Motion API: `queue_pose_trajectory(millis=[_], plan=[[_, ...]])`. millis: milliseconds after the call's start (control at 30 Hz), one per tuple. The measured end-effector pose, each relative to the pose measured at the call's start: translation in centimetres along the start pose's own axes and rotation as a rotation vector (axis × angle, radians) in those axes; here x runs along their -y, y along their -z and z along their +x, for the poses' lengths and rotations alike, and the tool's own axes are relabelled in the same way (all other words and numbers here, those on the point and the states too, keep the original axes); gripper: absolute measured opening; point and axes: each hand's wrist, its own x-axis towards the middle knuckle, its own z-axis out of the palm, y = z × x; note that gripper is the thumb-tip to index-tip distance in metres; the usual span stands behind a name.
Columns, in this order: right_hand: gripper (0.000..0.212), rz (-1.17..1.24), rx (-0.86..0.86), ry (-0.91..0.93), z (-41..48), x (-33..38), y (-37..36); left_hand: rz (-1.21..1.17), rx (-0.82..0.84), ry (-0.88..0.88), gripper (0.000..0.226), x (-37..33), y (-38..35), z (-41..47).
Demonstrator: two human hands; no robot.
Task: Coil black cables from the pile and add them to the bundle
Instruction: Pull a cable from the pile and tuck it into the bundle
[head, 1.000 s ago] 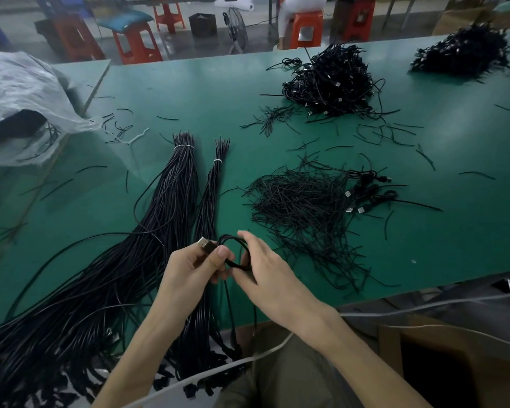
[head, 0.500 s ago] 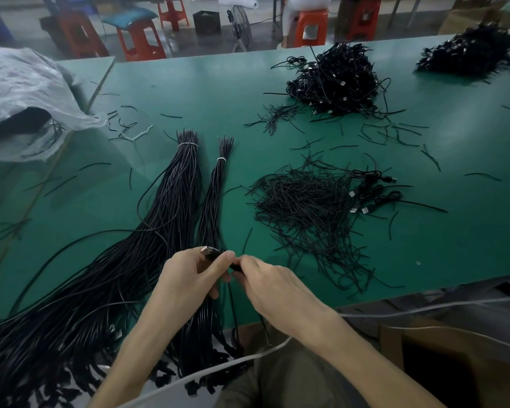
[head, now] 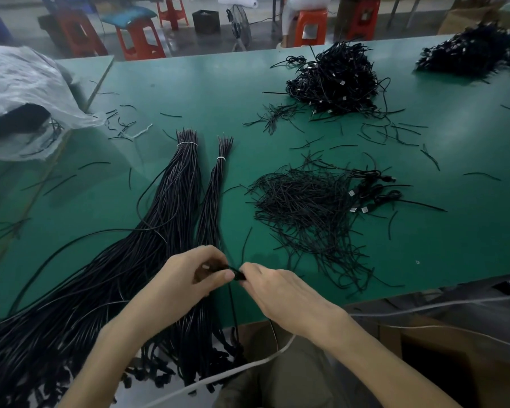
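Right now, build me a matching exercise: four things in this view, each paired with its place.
Things: 1 white plastic bag; 2 floor fan; 3 thin tied bundle; 4 black cable.
Places: A just right of the thick tied bundle; B far left of the view; C on the floor beyond the table; D pinched between left hand and right hand.
Pairs: 1-B; 2-C; 3-A; 4-D.

Bare along both forearms, left hand point(head: 189, 278) and right hand point(head: 280, 295) alike, nails cut short; dressed in drab grey-olive trousers point(head: 277, 381) at the lap
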Motion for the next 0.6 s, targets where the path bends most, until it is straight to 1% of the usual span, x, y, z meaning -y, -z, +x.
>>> queue_pose_trajectory(millis=[100,167,233,300,333,400,433,500,567,600], plan=[[0.017,-0.108,0.020,0.084,0.3,0.0,-0.1,0.231,0.194,-0.045,0.027,-0.3,0.8,0.4],[0.007,-0.153,0.034,0.121,0.5,-0.2,-0.1,0.296,0.316,-0.034,0.030,-0.5,0.7,0.5],[0.015,-0.187,0.043,0.152,0.8,-0.4,-0.1,0.326,0.385,-0.013,0.030,-0.6,0.3,0.4],[0.019,-0.218,0.039,0.172,1.1,-0.7,0.1,0.324,0.401,-0.009,0.032,-0.5,-0.2,0.4],[0.017,-0.222,0.026,0.184,1.3,-0.8,0.3,0.306,0.386,-0.021,0.032,-0.4,-0.5,0.4],[0.003,-0.183,-0.022,0.205,1.7,-1.3,0.8,0.267,0.312,-0.052,0.031,0.0,-1.0,0.7],[0.008,-0.162,-0.058,0.193,2.0,-1.5,1.3,0.250,0.260,-0.058,0.030,0.3,-1.3,0.9],[0.026,-0.156,-0.140,0.140,2.7,-2.1,2.3,0.206,0.134,-0.037,0.030,0.9,-2.0,1.8],[0.037,-0.121,-0.269,0.035,3.6,-3.1,3.5,0.085,-0.016,0.006,0.033,1.8,-2.4,3.2],[0.037,-0.051,-0.354,-0.048,4.1,-3.8,4.2,0.001,-0.087,0.028,0.036,2.2,-2.5,4.1]])
